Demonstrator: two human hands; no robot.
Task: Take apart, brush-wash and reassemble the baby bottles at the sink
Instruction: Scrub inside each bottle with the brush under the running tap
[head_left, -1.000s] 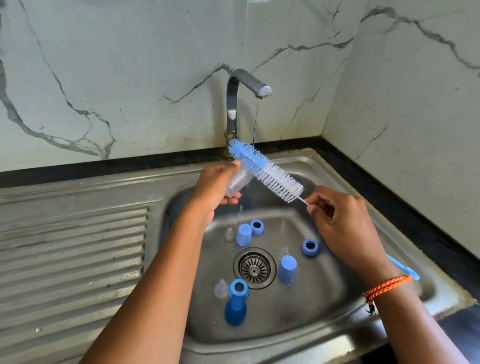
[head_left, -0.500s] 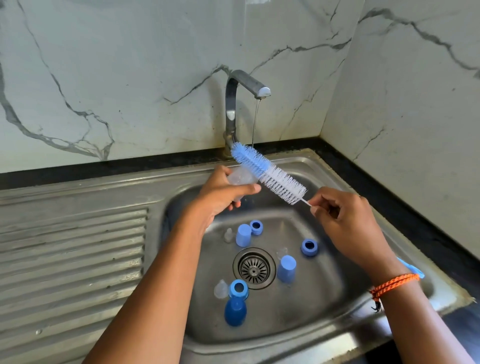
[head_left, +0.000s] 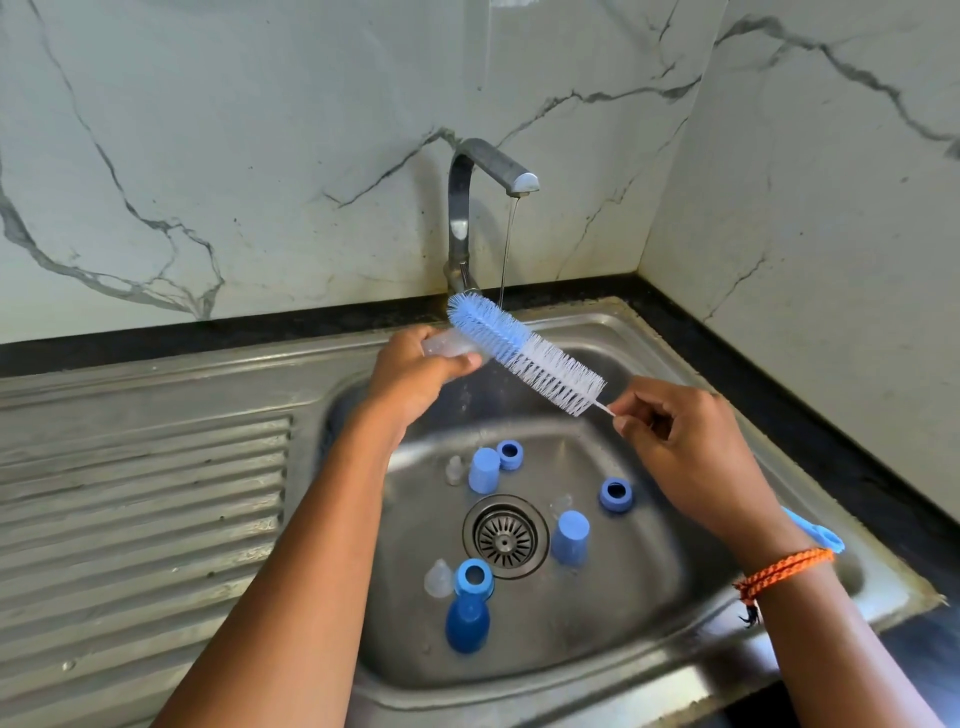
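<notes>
Stainless steel sink (head_left: 649, 680) with ribbed drainboard (head_left: 145, 509) on the left, marble-look wall behind. Tap (head_left: 470, 208) running a thin stream. Left hand (head_left: 415, 371) above the basin, fingers and thumb wrapped round a clear bottle body (head_left: 448, 344) held roughly level. Right hand (head_left: 685, 447) pinches the wire stem of the bottle brush (head_left: 524, 353) just below the bristles; blue handle end sticks out past the wrist. Bristle head, blue at the tip and white lower down, lies slanted just beside the bottle, outside it; tip near the water stream. Orange braided wristband (head_left: 779, 571) on right wrist.

On the basin floor around the drain strainer (head_left: 505, 538): two light blue caps (head_left: 484, 470) (head_left: 570, 537), three blue collar rings (head_left: 510, 454) (head_left: 616, 494) (head_left: 474, 577), a darker blue cap (head_left: 466, 626) touching the nearest ring, clear nipples (head_left: 439, 578) (head_left: 454, 470). A third clear piece by the right cap, too faint to tell.
</notes>
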